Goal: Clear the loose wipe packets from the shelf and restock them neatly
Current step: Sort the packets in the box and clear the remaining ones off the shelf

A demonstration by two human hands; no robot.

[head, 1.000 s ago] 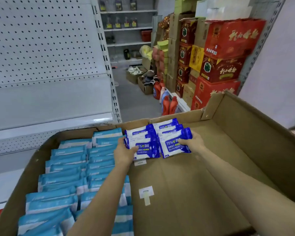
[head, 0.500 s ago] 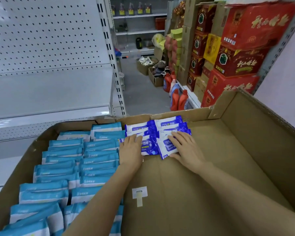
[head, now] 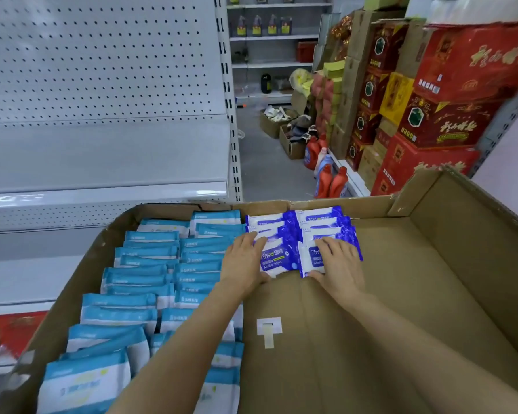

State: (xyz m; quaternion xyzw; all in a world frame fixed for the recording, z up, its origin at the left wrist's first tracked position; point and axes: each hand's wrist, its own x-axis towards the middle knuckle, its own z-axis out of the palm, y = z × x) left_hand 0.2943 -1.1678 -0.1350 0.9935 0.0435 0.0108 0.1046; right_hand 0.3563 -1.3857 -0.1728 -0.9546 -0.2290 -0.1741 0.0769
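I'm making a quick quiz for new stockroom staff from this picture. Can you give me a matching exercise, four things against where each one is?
Things:
1. dark blue alcohol wipe packets
2. light blue wipe packets
3. orange bottles
4. red cartons

Places:
A. stacked at the upper right
B. rows along the box's left side
C. on the floor beyond the box
D. box's far end, under both hands

Pairs: 1-D, 2-B, 3-C, 4-A

Left hand (head: 245, 264) and right hand (head: 338, 264) cover part of dark-blue wipe packets (head: 284, 258); nearest light-blue packets (head: 84, 383) cut by bottom edge.
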